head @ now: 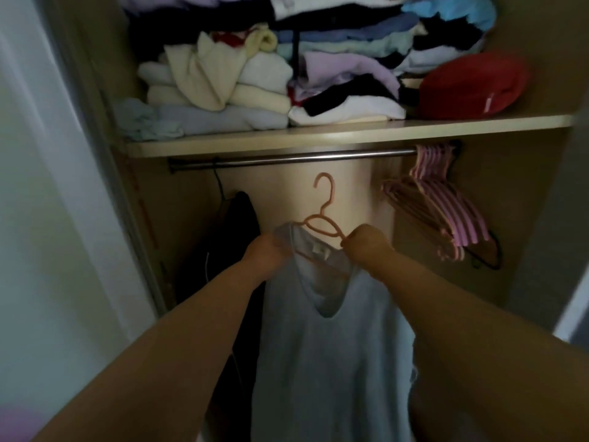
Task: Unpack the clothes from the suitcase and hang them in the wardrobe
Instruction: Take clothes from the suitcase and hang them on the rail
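Though blurred, both arms outstretched: left hand point(266, 250) seemingly pinching the pale top point(318, 346), right hand point(363, 242) gripping the pink hanger point(322, 224).

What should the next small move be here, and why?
Probably lift the hanger and drop its hook over the bare rail. The left hand grips the top at its shoulder, the right hand pinches the hanger's end, and the hook sits below the rail, between the dark garment and the spare hangers.
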A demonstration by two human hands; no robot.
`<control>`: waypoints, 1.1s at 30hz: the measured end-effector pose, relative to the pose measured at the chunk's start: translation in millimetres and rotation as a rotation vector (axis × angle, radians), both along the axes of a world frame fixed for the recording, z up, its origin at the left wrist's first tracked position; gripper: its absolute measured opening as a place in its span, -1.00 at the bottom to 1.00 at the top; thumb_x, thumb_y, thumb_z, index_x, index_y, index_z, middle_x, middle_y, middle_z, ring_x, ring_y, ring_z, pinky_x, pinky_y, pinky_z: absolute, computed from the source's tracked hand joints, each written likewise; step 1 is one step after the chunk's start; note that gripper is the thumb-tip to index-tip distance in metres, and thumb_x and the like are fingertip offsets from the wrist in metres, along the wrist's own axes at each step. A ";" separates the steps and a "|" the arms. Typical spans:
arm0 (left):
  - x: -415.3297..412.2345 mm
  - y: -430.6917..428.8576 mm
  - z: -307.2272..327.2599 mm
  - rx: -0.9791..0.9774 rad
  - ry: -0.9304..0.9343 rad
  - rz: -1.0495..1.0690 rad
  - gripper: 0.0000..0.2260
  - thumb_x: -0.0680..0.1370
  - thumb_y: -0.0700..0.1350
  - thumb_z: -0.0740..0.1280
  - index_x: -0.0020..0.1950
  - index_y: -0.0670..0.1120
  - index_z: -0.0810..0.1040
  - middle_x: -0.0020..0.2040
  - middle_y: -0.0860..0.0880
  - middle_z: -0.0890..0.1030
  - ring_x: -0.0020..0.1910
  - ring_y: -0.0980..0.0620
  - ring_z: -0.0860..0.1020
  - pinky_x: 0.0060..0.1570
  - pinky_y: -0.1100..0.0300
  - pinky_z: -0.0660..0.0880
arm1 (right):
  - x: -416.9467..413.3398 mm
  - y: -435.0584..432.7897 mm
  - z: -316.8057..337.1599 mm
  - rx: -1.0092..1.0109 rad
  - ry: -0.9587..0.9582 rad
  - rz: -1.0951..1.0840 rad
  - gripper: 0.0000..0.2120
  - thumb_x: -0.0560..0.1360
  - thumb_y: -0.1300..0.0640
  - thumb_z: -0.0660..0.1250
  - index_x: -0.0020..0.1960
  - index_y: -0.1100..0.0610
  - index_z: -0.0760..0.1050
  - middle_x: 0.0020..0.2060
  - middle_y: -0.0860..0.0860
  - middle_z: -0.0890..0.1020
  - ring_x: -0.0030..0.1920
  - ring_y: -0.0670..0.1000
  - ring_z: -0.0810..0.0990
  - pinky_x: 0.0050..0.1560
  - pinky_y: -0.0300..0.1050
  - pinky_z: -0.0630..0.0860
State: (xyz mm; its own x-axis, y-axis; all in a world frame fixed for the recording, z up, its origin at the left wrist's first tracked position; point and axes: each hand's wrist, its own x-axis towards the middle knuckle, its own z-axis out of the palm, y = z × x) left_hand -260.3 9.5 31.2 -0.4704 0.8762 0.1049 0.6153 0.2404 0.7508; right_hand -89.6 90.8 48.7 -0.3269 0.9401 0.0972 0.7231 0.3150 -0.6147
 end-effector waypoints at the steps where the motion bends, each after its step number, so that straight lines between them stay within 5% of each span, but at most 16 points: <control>1: -8.2 5.1 2.4 -0.003 0.011 0.002 -0.72 0.58 -0.04 0.28 0.02 -0.27 0.59 0.06 -0.24 0.59 0.06 -0.17 0.56 0.00 0.11 0.50 | -16.6 3.3 0.7 -0.019 0.025 0.030 -0.75 0.52 0.16 0.27 0.12 0.29 0.53 0.09 0.21 0.59 0.07 0.16 0.58 -0.10 -0.16 0.44; 8: -64.0 45.7 36.3 0.249 -0.133 0.289 -0.81 0.61 -0.21 0.16 0.12 -0.18 0.53 0.01 -0.04 0.51 -0.04 -0.02 0.48 -0.06 0.18 0.41 | -119.5 26.9 5.8 -0.075 0.093 0.101 -0.71 0.55 0.13 0.24 0.16 0.29 0.53 0.14 0.20 0.58 0.14 0.14 0.55 -0.13 -0.23 0.35; 12: -85.2 60.1 58.4 0.346 -0.254 0.437 -0.75 0.63 -0.21 0.11 0.22 -0.24 0.49 0.19 -0.19 0.53 0.18 -0.18 0.51 0.15 0.05 0.45 | -158.0 40.3 12.1 -0.084 0.144 0.099 -0.67 0.56 0.08 0.24 0.17 0.29 0.53 0.12 0.19 0.59 0.15 0.15 0.56 0.07 -0.13 0.46; 19: -117.6 70.9 65.6 0.335 -0.245 0.529 -0.67 0.66 -0.12 0.05 0.33 -0.27 0.38 0.32 -0.22 0.44 0.30 -0.20 0.44 0.28 -0.02 0.40 | -209.2 49.2 8.9 -0.105 0.206 0.133 -0.74 0.54 0.08 0.28 0.09 0.24 0.58 0.06 0.15 0.63 0.08 0.11 0.60 -0.02 -0.18 0.45; 24: -117.2 67.3 60.8 0.385 -0.230 0.515 -0.69 0.64 -0.19 0.07 0.30 -0.28 0.42 0.29 -0.24 0.47 0.28 -0.20 0.46 0.26 -0.01 0.41 | -216.7 46.0 -6.3 -0.162 0.195 0.157 -0.73 0.51 0.09 0.33 0.09 0.24 0.61 0.04 0.18 0.64 0.05 0.14 0.62 0.12 -0.05 0.55; 33: -107.4 64.0 69.9 0.443 -0.339 0.477 -0.72 0.60 -0.24 0.10 0.22 -0.26 0.50 0.22 -0.24 0.53 0.22 -0.21 0.50 0.23 -0.06 0.46 | -212.9 40.7 10.9 -0.035 0.266 0.051 -0.74 0.54 0.10 0.28 0.09 0.24 0.61 0.08 0.16 0.64 0.12 0.11 0.59 0.09 -0.18 0.45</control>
